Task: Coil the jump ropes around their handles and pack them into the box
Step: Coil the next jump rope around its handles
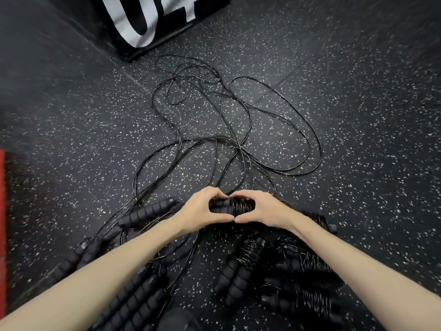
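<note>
1. The left hand and right hand meet thumb to thumb, fingers curled round a pair of black handles partly wrapped in rope.
2. Beyond the fingertips, loose black rope sprawls in tangled loops over the speckled floor.
3. Unwound handles lie just left of the left fingers.
4. Coiled bundles lie behind the right wrist.
5. A black box stands well beyond the rope.

Both hands grip paired handles wound with rope.
</note>
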